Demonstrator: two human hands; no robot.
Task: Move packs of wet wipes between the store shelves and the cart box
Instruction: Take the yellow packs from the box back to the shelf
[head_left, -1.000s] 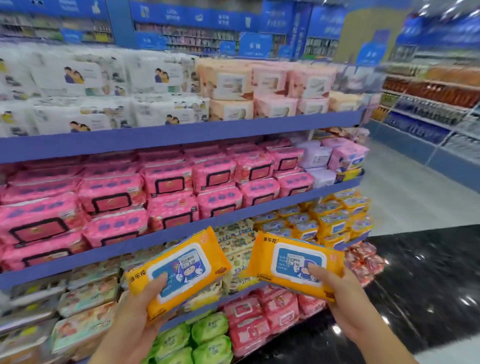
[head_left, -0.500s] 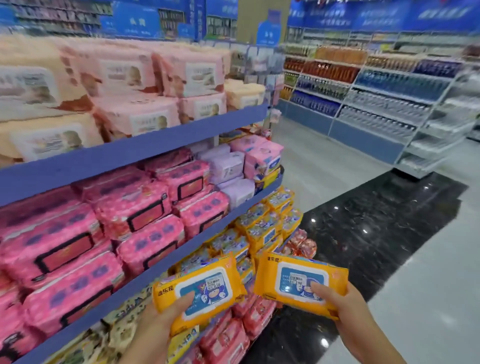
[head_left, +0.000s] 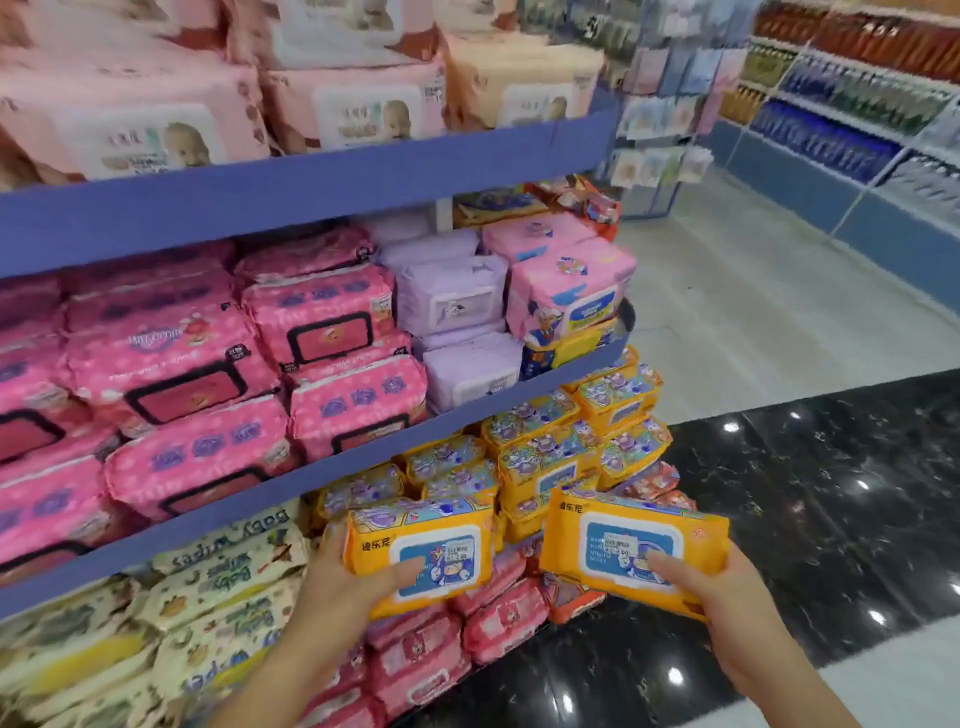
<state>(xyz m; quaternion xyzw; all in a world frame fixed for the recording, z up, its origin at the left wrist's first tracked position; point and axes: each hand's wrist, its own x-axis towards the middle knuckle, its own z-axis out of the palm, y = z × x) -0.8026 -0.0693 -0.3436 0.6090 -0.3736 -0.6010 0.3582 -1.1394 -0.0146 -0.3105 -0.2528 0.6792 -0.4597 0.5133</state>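
Glossy orange plastic-film packs (head_left: 421, 561) crinkling in my hands, shiny pink film packs (head_left: 171, 364) on matt blue shelves (head_left: 311, 187), polished black marble-look floor (head_left: 805, 493) beneath

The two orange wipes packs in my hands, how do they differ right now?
The left pack shows a cartoon-printed top band; the right pack shows only its orange face. The left pack's top edge rises rightward; the right pack's drops rightward. Both are orange with blue lids.
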